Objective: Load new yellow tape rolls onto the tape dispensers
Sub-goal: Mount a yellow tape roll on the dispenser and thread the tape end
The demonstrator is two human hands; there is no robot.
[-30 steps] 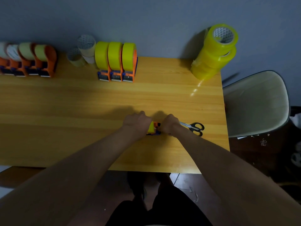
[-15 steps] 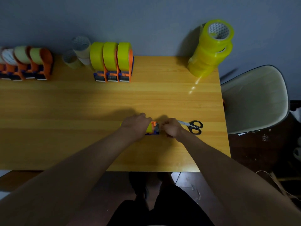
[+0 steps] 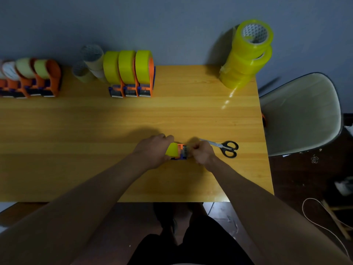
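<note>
An orange and blue tape dispenser (image 3: pixel 181 152) carrying a yellow tape roll (image 3: pixel 172 149) lies on the wooden table (image 3: pixel 114 121) near the front. My left hand (image 3: pixel 152 150) grips the roll and dispenser from the left. Curled fingers of my right hand (image 3: pixel 201 153) pinch at the dispenser's cutter end; what they pinch is hidden. Three dispensers loaded with yellow rolls (image 3: pixel 129 73) stand at the back. A stack of new yellow tape rolls (image 3: pixel 246 56) rises at the back right corner.
Black-handled scissors (image 3: pixel 224 147) lie just right of my right hand. Several dispensers with pale, nearly used rolls (image 3: pixel 32 79) stand at the back left, beside empty cardboard cores (image 3: pixel 89 64). A white chair (image 3: pixel 301 113) is beyond the table's right edge.
My right hand drew back slightly to the right from the dispenser's cutter end, uncovering more of it. My left hand kept its grip on the roll.
</note>
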